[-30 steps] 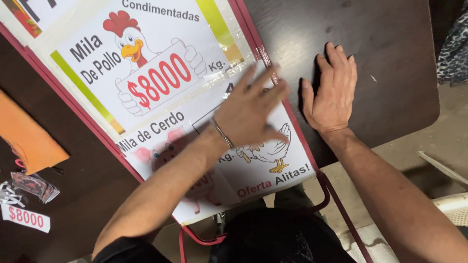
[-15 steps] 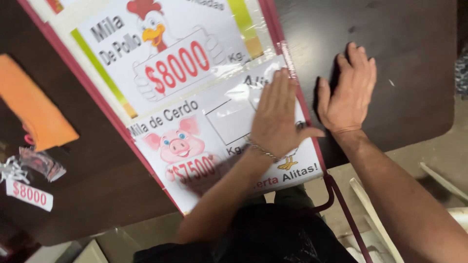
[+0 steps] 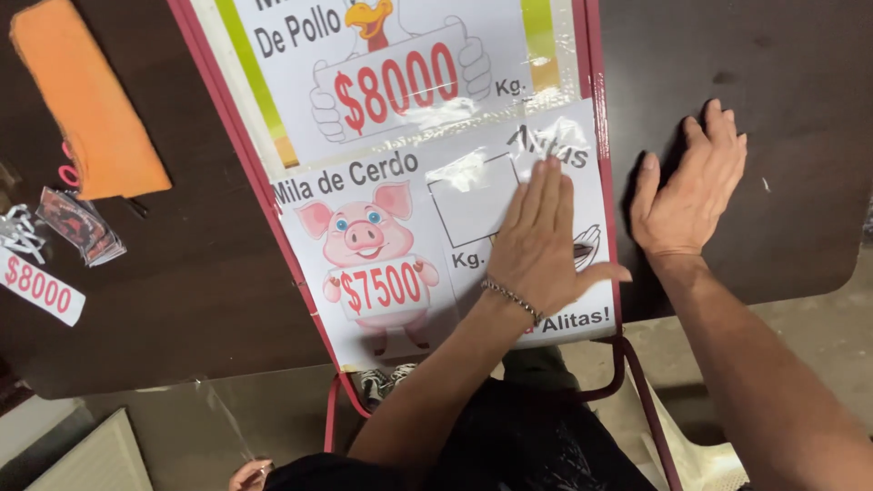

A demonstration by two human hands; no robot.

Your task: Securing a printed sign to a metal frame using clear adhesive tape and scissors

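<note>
Left hand (image 3: pixel 543 238) lies flat, fingers spread, on glossy, red-framed cartoon pig price sign (image 3: pixel 382 245).

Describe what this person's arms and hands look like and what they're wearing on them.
Both forearms are bare, with no sleeves and no gloves in view. The left hand has a thin silver-coloured chain bracelet around its wrist. The right hand shows no ring, watch or band on the wrist. The fingernails are short and unpainted.

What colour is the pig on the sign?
The pig is pink, seen in the head view.
</note>
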